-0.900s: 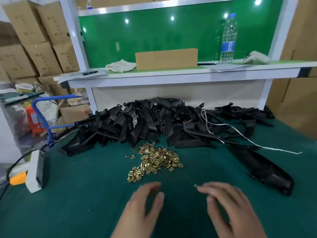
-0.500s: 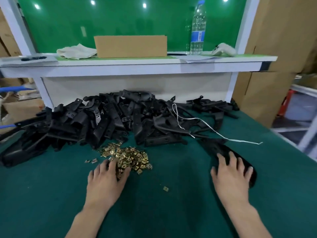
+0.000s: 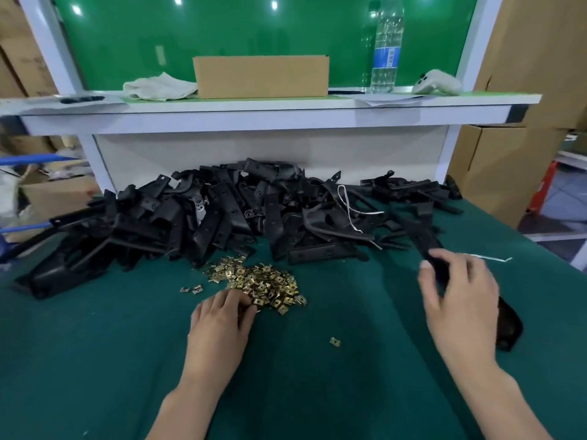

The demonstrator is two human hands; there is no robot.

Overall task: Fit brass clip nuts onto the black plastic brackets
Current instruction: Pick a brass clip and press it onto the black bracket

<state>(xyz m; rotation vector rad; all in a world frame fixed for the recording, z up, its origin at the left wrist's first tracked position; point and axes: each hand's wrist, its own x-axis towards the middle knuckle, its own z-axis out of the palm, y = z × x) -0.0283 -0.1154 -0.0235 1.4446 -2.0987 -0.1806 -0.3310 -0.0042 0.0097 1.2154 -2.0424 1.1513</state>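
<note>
The right hand (image 3: 457,300), flat a moment ago, now grips the black plastic bracket (image 3: 508,328) under its palm, while the left hand (image 3: 222,322) curls its fingers into the brass clip nuts (image 3: 270,284) just ahead, though I cannot tell if it holds one, so fitting seems near.

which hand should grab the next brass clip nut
Left. The left hand has its fingertips at the near edge of the brass clip nut pile, while the right hand grips a black bracket off to the right, apart from the pile.
</note>
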